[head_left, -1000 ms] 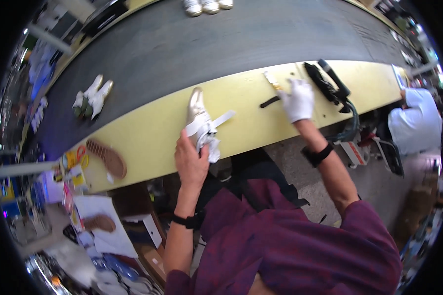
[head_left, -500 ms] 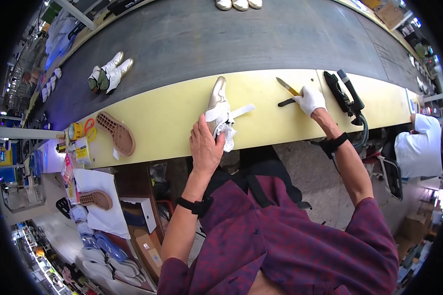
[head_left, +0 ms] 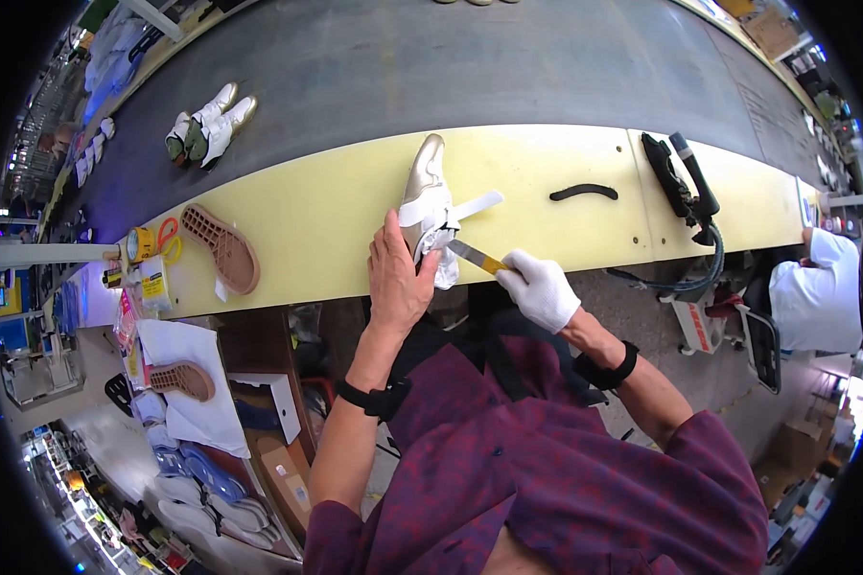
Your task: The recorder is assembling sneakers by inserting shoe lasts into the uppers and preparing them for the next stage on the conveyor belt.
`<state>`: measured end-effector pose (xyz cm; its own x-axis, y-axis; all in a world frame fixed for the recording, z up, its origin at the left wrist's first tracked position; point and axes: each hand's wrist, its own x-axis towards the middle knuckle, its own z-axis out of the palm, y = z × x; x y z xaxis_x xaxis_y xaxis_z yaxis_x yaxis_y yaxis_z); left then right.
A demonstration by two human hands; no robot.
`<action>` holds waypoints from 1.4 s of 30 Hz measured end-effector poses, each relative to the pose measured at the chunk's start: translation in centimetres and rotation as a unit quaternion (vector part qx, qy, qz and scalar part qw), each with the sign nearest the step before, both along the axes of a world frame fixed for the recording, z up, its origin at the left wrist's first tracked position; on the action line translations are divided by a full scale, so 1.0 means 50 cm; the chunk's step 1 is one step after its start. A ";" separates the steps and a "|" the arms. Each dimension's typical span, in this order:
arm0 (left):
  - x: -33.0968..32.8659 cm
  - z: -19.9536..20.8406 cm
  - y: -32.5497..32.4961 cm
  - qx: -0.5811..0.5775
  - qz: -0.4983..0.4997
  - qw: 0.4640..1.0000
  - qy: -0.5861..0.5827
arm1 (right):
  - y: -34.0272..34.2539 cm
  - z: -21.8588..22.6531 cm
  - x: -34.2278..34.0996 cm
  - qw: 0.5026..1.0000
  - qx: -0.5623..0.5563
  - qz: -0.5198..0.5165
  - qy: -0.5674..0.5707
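A glossy gold-toed shoe (head_left: 426, 180) is clasped by the half-open left hand (head_left: 400, 276) — a flat-bladed knife (head_left: 476, 255), right of the shoe, by the closed, fabric-gloved right hand (head_left: 542, 290).

The shoe (head_left: 426, 203) under my left hand (head_left: 400, 273) lies on the worktop (head_left: 316, 211), shiny gold toe towards 12 o'clock, white further back. Its pale strap (head_left: 479, 204) sticks out towards 2 o'clock; crumpled white material (head_left: 445, 274) bulges at 5. The flat-bladed tool (head_left: 478, 256), yellow by my gloved right hand (head_left: 541, 290), points towards 10, tip against or just beside the shoe.
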<state>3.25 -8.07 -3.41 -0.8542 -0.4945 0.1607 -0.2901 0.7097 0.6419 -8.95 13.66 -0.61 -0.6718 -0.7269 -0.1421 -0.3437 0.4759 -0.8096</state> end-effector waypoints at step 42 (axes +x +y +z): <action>-0.082 -0.009 -0.074 0.096 0.024 0.994 -0.055 | -0.059 0.031 -0.063 0.971 0.046 0.144 0.183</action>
